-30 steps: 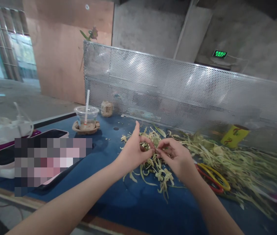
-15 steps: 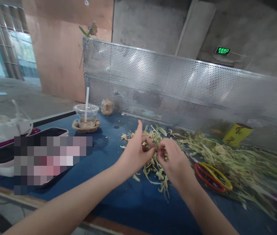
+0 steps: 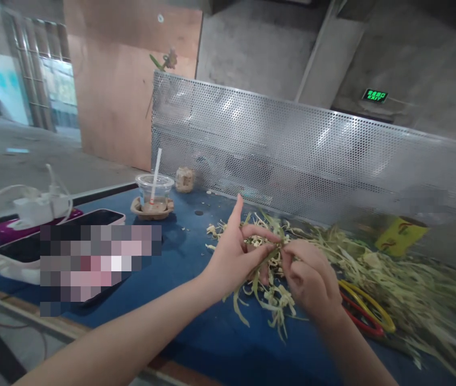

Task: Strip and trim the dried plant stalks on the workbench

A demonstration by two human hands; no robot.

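My left hand (image 3: 232,254) is over a pile of pale green and yellowish plant strips (image 3: 280,300), its index finger and thumb closed in a pinch on a thin green plant strip (image 3: 279,244). One finger of that hand points upward. Facing it, my right hand (image 3: 312,273) has its fingers curled, pinching the same strip at the left hand's fingertips. Scissors (image 3: 367,305) with one red and one yellow handle lie just right of my right hand, which hides their blades. More long, dried-looking leaves (image 3: 413,284) spread to the right.
A yellow box (image 3: 401,236) stands among the leaves. At left are a plastic cup with a straw (image 3: 154,190) in a cardboard holder, a phone-like device (image 3: 19,252), a white charger (image 3: 37,206) and a blurred-out item. A perforated metal panel (image 3: 292,145) borders the blue table's back.
The view has shifted slightly, moving the scene rightward. Both hands have moved a little right over the pile, and the green strip between them shows more clearly. My right hand now covers more of the scissors.
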